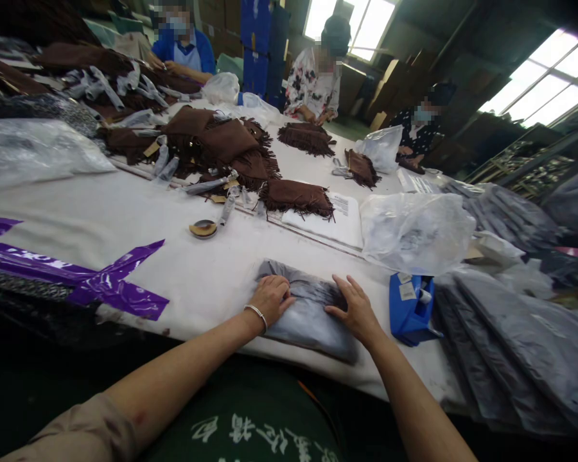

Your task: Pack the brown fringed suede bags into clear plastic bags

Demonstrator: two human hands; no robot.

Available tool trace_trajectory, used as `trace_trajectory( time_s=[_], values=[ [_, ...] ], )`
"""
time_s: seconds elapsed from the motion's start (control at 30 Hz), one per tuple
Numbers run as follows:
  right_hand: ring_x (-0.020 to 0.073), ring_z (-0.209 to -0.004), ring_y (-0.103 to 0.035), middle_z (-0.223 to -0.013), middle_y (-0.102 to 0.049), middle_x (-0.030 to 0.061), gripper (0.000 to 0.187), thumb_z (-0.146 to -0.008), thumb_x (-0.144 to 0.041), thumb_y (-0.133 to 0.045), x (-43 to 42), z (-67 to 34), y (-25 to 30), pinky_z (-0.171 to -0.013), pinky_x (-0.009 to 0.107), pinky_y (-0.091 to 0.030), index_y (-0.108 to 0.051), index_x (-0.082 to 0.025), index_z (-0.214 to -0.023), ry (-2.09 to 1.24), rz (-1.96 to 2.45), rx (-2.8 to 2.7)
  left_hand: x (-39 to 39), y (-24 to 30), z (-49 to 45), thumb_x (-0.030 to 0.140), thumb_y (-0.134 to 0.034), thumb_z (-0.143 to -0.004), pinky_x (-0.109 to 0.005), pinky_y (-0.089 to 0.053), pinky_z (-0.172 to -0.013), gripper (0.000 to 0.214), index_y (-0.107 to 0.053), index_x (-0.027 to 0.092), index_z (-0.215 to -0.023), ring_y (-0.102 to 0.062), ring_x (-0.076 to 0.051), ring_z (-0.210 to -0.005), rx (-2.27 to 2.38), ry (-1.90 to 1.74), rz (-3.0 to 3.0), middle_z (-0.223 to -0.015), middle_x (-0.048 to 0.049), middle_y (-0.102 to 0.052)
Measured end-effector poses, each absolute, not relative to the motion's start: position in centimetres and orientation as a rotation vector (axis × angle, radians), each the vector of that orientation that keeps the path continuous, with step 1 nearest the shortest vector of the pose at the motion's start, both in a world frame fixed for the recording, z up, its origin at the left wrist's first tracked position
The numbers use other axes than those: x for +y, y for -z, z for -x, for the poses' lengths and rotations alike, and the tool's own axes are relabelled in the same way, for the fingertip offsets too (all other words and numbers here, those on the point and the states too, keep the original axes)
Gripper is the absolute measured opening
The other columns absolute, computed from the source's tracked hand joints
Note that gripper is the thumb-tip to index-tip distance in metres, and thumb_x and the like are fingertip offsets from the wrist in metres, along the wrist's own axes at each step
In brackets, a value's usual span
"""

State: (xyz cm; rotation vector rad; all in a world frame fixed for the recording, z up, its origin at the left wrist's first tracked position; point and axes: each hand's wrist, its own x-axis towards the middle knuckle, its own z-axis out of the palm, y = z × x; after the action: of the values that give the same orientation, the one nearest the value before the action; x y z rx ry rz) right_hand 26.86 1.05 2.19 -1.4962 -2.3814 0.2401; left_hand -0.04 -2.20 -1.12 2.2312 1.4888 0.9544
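A flat, dark item sealed in a clear plastic bag (313, 321) lies on the white table in front of me. My left hand (272, 298), with a bracelet at its wrist, rests on the upper left of the bag; its fingers are curled and bunched against the plastic. Over the bag's upper right edge is my right hand (356, 308), thumb and fingers spread apart. Just right of that hand stands a blue tape dispenser or box (411, 308) with a white label.
Stacked bagged packages (515, 340) lie at the right. Brown fringed bags (296, 196) are spread beyond my hands, near a round dish (203, 229) and a crumpled plastic bag (414, 231). Purple tape (110, 282) lies at left. Several co-workers (313, 83) are across the table.
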Motion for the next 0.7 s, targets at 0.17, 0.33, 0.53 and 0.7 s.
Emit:
trace_trajectory(
  time_s=[0.17, 0.33, 0.53, 0.7],
  values=[
    [0.0293, -0.134, -0.023, -0.137, -0.042, 0.0099, 0.035, -0.088, -0.043, -0.047, 1.9, -25.9, -4.1, -0.107, 0.05, -0.021, -0.059, -0.02, -0.112, -0.307, 1.508, -2.217, -2.2, 0.5, 2.6, 0.033, -0.068, -0.075, -0.045, -0.031, -0.099, 0.021, -0.059, 0.021, -0.089, -0.052, -0.024, -0.102, 1.581, -0.909, -2.264, -0.103, -0.0058, -0.06],
    [0.0179, -0.086, -0.059, -0.088, -0.066, 0.0013, 0.031, -0.091, -0.043, -0.041, 1.9, -21.2, -7.1, -0.08, 0.03, -0.045, -0.064, -0.022, -0.089, -0.725, 1.364, -2.364, -2.1, 0.1, 6.1, 0.037, -0.068, -0.075, -0.041, -0.037, -0.089, 0.019, -0.06, 0.02, -0.077, -0.055, -0.022, -0.09, 1.691, -0.769, -2.179, -0.088, -0.0038, -0.062],
    [0.0131, -0.063, -0.059, -0.066, -0.064, -0.0019, 0.05, -0.095, -0.047, -0.029, 3.2, -13.8, -7.8, -0.062, 0.023, -0.042, -0.068, -0.022, -0.074, -0.935, 1.205, -2.734, -2.1, 0.7, 6.2, 0.03, -0.065, -0.077, -0.031, -0.042, -0.073, 0.016, -0.058, 0.018, -0.068, -0.056, -0.018, -0.077, 1.723, -0.84, -1.933, -0.076, -0.0016, -0.062],
    [0.0223, -0.076, -0.063, -0.073, -0.068, 0.0041, 0.026, -0.081, -0.042, -0.056, 4.4, -9.9, -7.0, -0.072, 0.032, -0.044, -0.069, -0.022, -0.072, -0.723, 1.253, -3.048, -2.6, 1.2, 5.4, 0.031, -0.063, -0.08, -0.032, -0.041, -0.075, 0.018, -0.058, 0.018, -0.069, -0.055, -0.018, -0.078, 1.816, -0.883, -1.915, -0.076, -0.0024, -0.062]
  ],
)
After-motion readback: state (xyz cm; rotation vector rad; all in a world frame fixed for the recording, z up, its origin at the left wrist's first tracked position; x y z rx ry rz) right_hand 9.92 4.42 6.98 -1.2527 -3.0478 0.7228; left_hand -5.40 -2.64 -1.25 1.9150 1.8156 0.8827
